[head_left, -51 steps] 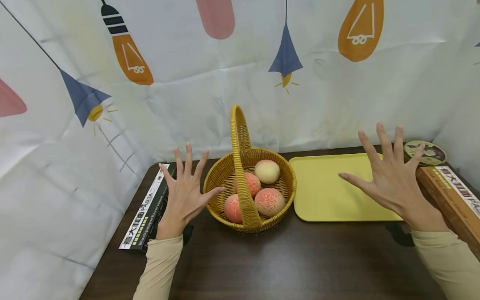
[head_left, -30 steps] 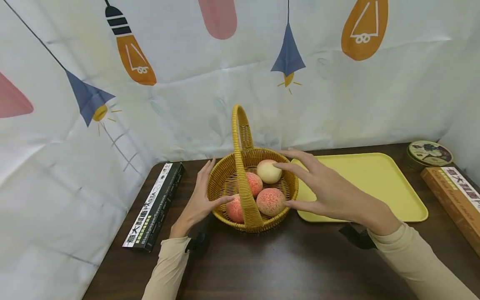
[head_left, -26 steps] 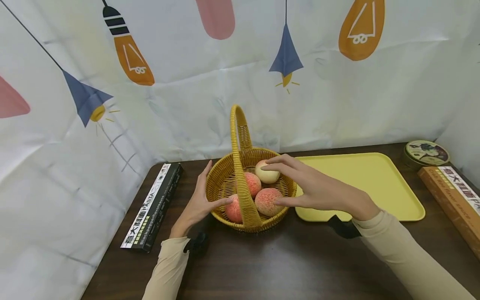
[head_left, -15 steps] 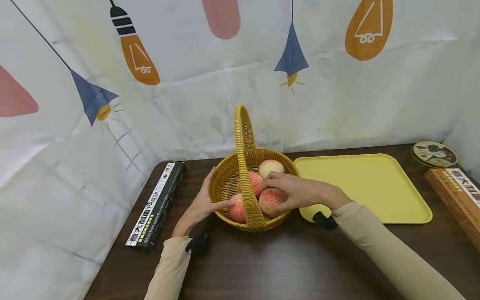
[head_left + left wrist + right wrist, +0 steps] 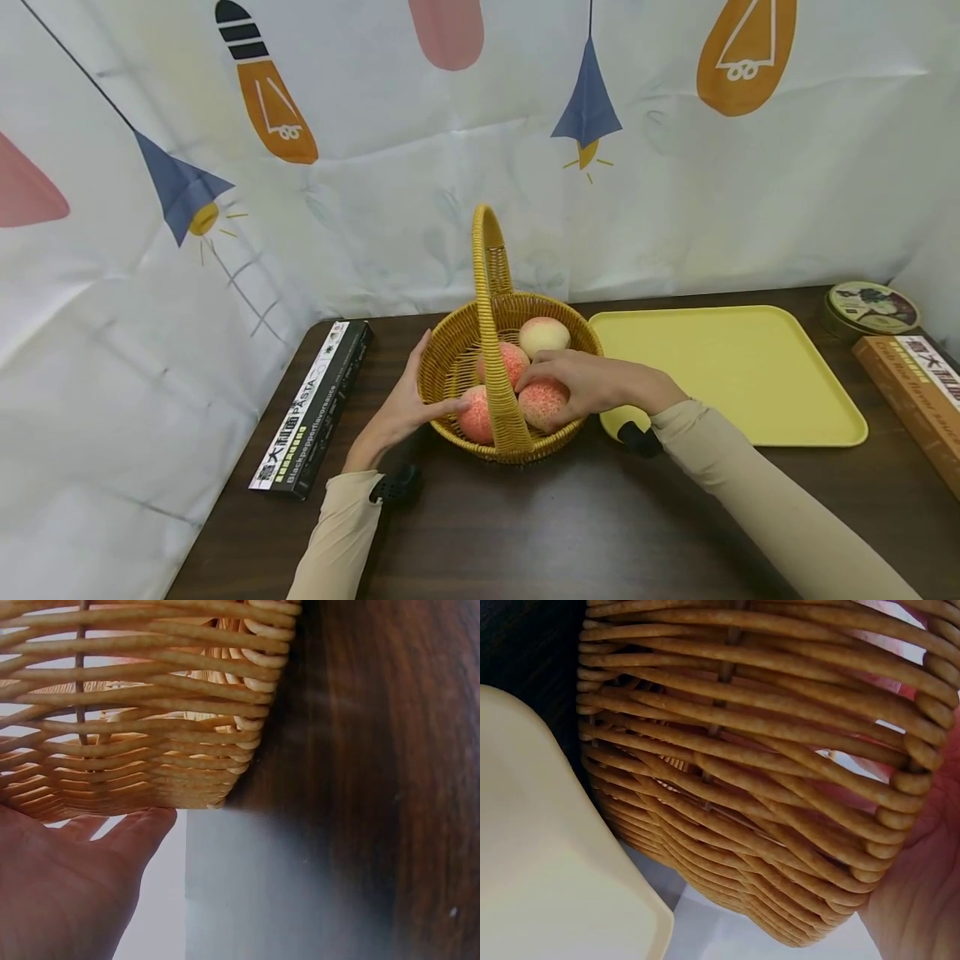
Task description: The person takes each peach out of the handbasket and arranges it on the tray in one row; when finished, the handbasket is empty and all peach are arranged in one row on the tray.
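1. A yellow wicker basket (image 5: 517,307) is being borne by the dark desk (image 5: 510,533) near the middle of its back edge, its tall handle (image 5: 491,333) standing upright.
2. Four peach-like fruits are being held in it: a pale peach (image 5: 543,334) towards the back edge, a middle peach (image 5: 512,360), a front-left peach (image 5: 475,414) and a front-right peach (image 5: 542,406).
3. The front-right peach is being gripped inside the basket by the right hand (image 5: 592,382), whose thumb and fingers are clamped round it; the fingertips seem partly hidden by the fruit.
4. The basket's left side is being touched by the left hand (image 5: 397,412), its thumb being held well apart from the fingers and laid over the rim.
5. The back edge, just right of the basket, is being lined by a yellow tray (image 5: 720,367).
6. The left edge is being occupied by a black pasta box (image 5: 311,408), the right edge by a brown box (image 5: 918,400), the back right corner by a round tin (image 5: 873,308).
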{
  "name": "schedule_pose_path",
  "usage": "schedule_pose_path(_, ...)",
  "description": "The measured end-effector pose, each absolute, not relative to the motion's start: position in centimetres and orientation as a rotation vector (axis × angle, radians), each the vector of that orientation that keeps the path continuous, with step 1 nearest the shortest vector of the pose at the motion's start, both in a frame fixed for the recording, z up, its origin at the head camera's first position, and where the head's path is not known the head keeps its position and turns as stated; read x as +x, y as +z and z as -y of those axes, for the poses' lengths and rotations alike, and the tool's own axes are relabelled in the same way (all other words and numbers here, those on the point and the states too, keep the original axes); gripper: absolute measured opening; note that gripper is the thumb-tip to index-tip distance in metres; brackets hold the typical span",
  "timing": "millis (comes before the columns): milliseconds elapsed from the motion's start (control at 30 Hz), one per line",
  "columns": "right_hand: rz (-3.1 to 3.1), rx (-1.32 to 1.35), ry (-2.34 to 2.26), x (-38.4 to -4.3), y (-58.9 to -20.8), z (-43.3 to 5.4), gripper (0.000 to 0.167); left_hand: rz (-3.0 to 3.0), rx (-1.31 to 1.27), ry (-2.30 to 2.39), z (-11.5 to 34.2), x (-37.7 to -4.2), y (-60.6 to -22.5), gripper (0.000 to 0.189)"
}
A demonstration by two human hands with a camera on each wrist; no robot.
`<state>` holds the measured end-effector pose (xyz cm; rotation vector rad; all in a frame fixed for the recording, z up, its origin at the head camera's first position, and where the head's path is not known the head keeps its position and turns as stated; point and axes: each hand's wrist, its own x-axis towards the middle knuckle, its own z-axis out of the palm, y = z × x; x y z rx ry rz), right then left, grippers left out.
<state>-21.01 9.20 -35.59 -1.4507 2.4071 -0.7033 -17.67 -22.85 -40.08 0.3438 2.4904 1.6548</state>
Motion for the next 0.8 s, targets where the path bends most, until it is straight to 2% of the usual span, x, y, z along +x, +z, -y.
schedule_pose_path(267, -2.407, -1.431, -0.718, -21.0, -35.7, -9.1, 0.042, -2.44, 0.424, 1.672, 24.0, -17.6, -40.6, 0.118)
schedule_pose_path(433, -2.42, -1.412, -0.708, -20.8, -35.6, -9.0, 0.042, -2.377, 0.594, 1.727, 24.6, -17.9, -41.1, 0.105)
schedule_pose_path(533, -2.425, -1.412, -0.713, -20.9, -35.8, -9.1, 0.042, -2.349, 0.674, 1.746, 24.7, -18.0, -41.2, 0.104)
schedule_pose_path(800, -2.508, -1.434, -0.759, -19.9, -35.2, -9.5, 0.045, -2.36, 0.648, 1.758, 24.4, -17.9, -41.4, 0.101)
